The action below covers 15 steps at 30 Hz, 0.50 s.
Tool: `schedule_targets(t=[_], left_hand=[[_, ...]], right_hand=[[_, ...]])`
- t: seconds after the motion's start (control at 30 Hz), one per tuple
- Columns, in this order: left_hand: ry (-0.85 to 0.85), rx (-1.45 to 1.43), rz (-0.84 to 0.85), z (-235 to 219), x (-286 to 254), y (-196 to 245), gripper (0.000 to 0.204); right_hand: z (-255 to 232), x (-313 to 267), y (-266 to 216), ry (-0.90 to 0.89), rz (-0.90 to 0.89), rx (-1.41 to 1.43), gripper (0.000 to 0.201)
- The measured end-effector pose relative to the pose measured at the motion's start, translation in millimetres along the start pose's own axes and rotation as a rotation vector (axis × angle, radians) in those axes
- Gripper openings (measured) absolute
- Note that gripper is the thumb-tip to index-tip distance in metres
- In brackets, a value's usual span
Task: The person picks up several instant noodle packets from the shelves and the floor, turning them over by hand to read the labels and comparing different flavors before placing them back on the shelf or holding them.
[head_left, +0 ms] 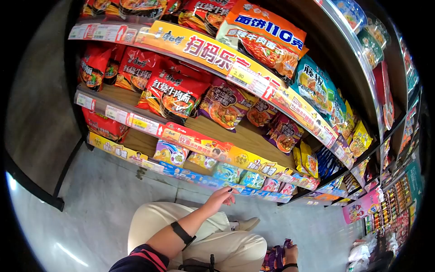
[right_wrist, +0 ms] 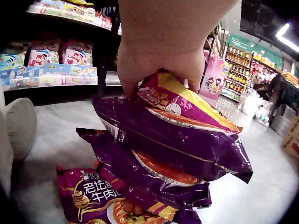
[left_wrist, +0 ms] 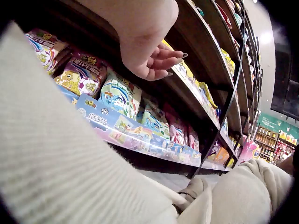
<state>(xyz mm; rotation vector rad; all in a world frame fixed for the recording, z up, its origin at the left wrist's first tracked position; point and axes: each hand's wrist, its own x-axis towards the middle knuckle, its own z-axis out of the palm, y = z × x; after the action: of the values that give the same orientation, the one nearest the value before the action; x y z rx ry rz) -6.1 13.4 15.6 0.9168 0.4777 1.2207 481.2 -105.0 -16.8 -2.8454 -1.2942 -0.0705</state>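
Gripping the top of a stack of purple noodle packets (right_wrist: 168, 135), the right hand (right_wrist: 161, 60) is curling its fingers down over the uppermost wrapper; whether it is pinching just one packet or more, I cannot tell. The stack is sitting low beside the person's right leg, over the grey floor (head_left: 104, 199), with its layers overlapping unevenly and the lowest packet showing its printed front.

The left hand (head_left: 222, 197) is hanging before the lowest shelf, its fingers loosely bent and holding nothing. A black wristband (head_left: 183, 232) is circling that wrist, and a dark sleeve with pink stripes (head_left: 140, 260) is covering the upper part of the arm. Pale trousers (head_left: 226, 249) are spreading below, and a beige shoe (head_left: 248, 224) is resting on the floor.

Beyond the left hand, small pastel packets (head_left: 228, 172) are lining the lowest shelf. Above them, red noodle packets (head_left: 174, 97) and more purple packets (head_left: 224, 105) are lying on the middle shelf. Higher up, an orange packet (head_left: 267, 38) is leaning beside teal packets (head_left: 316, 86). Farther right, white plastic bags (head_left: 359, 250) are standing on the floor.
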Motion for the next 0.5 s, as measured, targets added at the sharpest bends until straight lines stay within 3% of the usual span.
schedule_targets(t=[0.23, 0.3, 0.5], left_hand=[[-0.018, 0.073, -0.022, 0.1, 0.7, -7.8, 0.029], [-0.046, 0.148, -0.042, -2.4, 1.1, -12.1, 0.039], [-0.09, 0.17, -0.104, 1.7, -0.3, -13.0, 0.033]], right_hand=[[12.0, 17.5, 0.5, -0.001, -0.018, 0.021, 0.048], [21.7, 27.5, 7.8, -0.022, -0.005, 0.006, 0.047], [49.1, 52.3, 20.6, -0.083, 0.01, 0.027, 0.045]])
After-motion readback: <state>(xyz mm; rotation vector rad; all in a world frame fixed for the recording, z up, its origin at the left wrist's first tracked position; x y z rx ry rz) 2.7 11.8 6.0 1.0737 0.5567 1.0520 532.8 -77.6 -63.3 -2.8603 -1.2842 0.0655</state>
